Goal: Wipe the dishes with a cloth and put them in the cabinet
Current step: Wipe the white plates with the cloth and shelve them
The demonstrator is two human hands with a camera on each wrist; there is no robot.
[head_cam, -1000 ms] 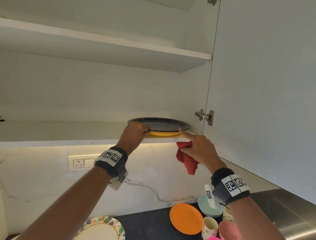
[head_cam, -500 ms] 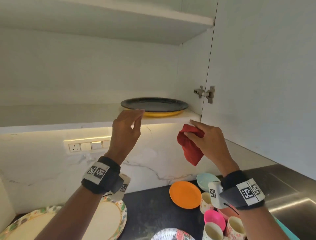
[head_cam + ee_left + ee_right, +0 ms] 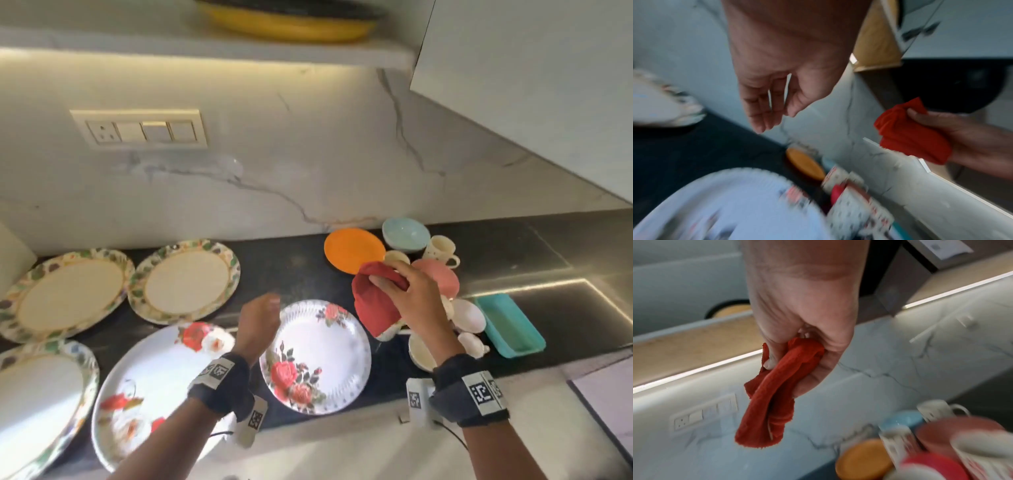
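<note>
Hovering over the black counter (image 3: 291, 270), the left hand (image 3: 257, 320) hangs loose and empty above the rose plate (image 3: 317, 356), while the right hand (image 3: 416, 298) clutches the red cloth (image 3: 371, 305) over the crowded cups (image 3: 442, 251) at the right. Two plates (image 3: 284, 20) already sit on the cabinet shelf (image 3: 205, 48). Dishes lie edge to edge, so a hurried lift of one could knock its neighbour.

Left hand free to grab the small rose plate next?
Probably yes. The left hand hangs empty, fingers loose, just beside the small rose plate, which lies bare on the counter with nothing stacked on it. The red cloth stays in the right hand.
</note>
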